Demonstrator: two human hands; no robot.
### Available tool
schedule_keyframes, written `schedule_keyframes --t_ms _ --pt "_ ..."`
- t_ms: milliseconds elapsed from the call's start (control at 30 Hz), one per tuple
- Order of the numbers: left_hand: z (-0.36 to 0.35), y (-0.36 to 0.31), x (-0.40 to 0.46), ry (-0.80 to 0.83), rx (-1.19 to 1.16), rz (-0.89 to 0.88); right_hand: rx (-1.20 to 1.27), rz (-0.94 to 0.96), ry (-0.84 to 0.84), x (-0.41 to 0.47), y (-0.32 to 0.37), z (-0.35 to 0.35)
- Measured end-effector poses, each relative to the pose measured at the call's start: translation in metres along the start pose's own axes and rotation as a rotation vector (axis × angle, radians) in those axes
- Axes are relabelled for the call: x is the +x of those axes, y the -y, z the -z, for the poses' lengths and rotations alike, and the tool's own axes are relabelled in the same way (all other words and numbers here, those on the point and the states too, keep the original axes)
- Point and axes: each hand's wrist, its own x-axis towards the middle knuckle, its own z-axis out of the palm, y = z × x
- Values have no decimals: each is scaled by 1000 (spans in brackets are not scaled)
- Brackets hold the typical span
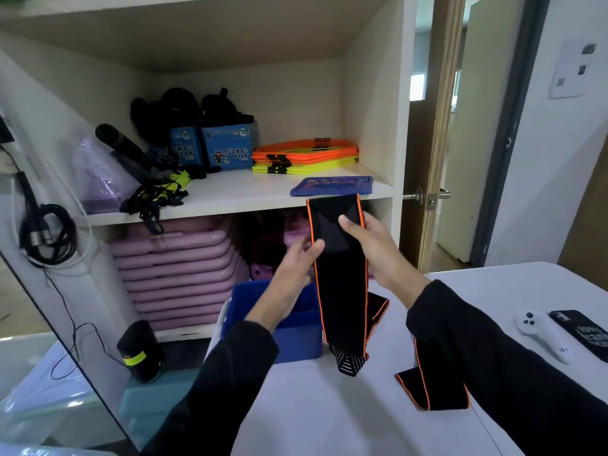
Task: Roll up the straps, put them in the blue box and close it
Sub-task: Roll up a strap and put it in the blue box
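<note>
- The right hand (pixel 371 248) holds 1 strap (pixel 339 274) up over the table (pixel 329 406), thumb pressed on its upper end, fingers curled behind it.
- The left hand (pixel 296 268) touches the strap's left edge with loosely bent fingers; whether it pinches is unclear.
- The strap hangs flat and unrolled, its tail near the table.
- A 2nd strap (pixel 427 383) lies unrolled on the table, right of the 1st.
- The box (pixel 296 337) stands open at the table's far left edge; I cannot see inside it.
- The lid (pixel 332 186) lies on the shelf (pixel 246 195) beyond.
- Judgement: early stage; rolling, packing and closing all remain.
</note>
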Motion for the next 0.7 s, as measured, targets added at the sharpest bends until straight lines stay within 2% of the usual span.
schedule_keyframes --t_ms 100,333,500,700 --pt "0 -20 8 -41 35 -94 -37 -5 57 -3 -7 -9" --pt "-11 -18 -2 -180 33 -95 -175 27 126 -9 -11 -15" --pt "-10 -16 -5 -181 25 -111 -279 31 163 -12 -10 -8" --pt "-1 -19 -6 -138 92 -155 -380 124 250 -14 0 5"
